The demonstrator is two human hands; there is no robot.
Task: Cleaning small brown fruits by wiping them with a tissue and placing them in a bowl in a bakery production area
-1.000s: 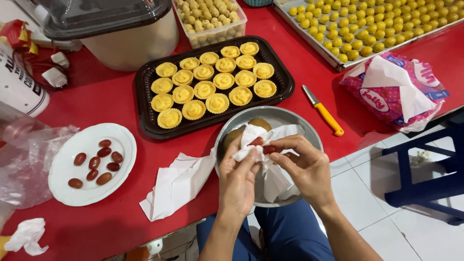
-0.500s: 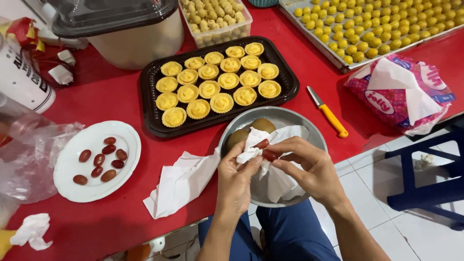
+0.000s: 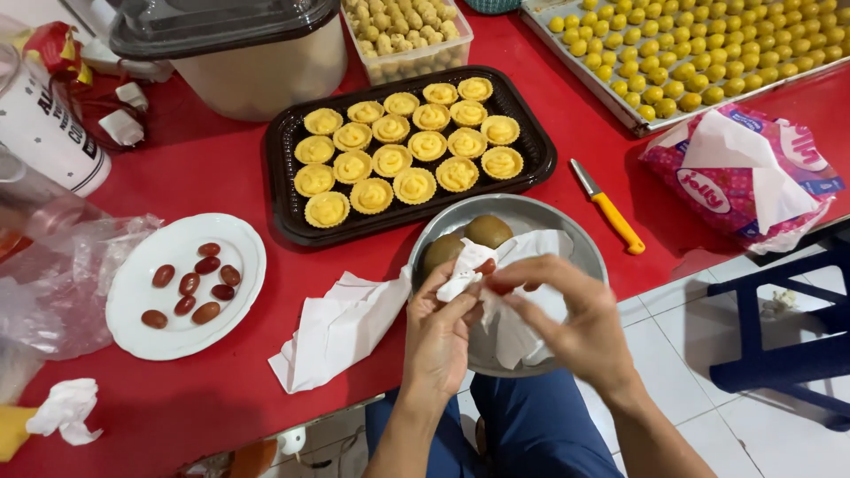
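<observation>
White tissue (image 3: pixel 462 281) is pinched by the left hand (image 3: pixel 440 332) around a small red fruit (image 3: pixel 486 266), the right hand (image 3: pixel 575 323) pinching alongside. Beyond the fingers two kiwis (image 3: pixel 467 241) wait in the metal bowl (image 3: pixel 584 243); wiped fruits fill the plate (image 3: pixel 146 332) far left.

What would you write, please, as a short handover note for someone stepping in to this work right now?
Left hand pinches a white tissue around a small red fruit. Right hand grips the same fruit and tissue from the other side, over the metal pan.
Two kiwis lie in the pan.
Done: seven red fruits sit on the white plate.
Left: the fruit in hand is not yet on the plate.
</observation>
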